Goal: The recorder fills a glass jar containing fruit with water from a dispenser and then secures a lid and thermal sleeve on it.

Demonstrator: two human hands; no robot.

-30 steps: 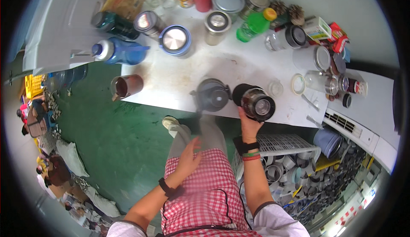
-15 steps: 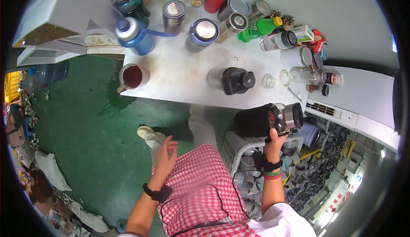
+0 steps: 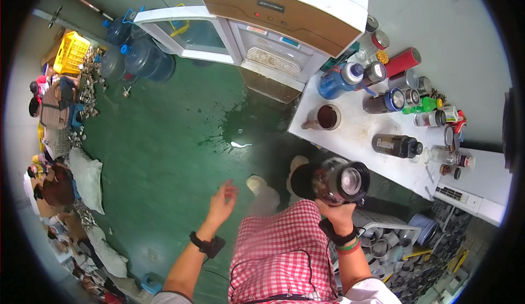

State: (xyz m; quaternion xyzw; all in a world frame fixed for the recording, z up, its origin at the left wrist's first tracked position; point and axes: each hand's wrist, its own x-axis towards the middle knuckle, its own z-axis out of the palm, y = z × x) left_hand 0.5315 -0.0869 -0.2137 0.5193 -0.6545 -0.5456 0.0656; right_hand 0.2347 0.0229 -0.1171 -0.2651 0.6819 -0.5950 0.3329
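Observation:
My right hand (image 3: pixel 338 216) is closed around the lower side of a large black-and-silver jug (image 3: pixel 334 182). The jug lies tilted in front of my apron, with its round silver-and-black end toward the right; some reddish colour shows on its glossy middle, and I cannot tell what it is. Empty and with fingers apart, my left hand (image 3: pixel 223 201) hangs over the green floor. On the near left corner of the white table (image 3: pixel 350 134) stands a mug (image 3: pixel 328 117) with a brownish-red inside. A dark bottle (image 3: pixel 395 146) lies farther right on that table.
A water dispenser (image 3: pixel 284 14) with its lower door (image 3: pixel 188 33) swung open stands ahead. A blue bottle (image 3: pixel 336 82) and several jars line the table's back. Water (image 3: pixel 232 126) wets the floor. Large water bottles (image 3: pixel 147 60) stand far left; a crate of cups (image 3: pixel 377 233) is at right.
My view has swung left, bringing the dispenser and wet floor into sight. My right hand has carried the jug nearer my body, turning its silver end more toward me. My left hand stays empty.

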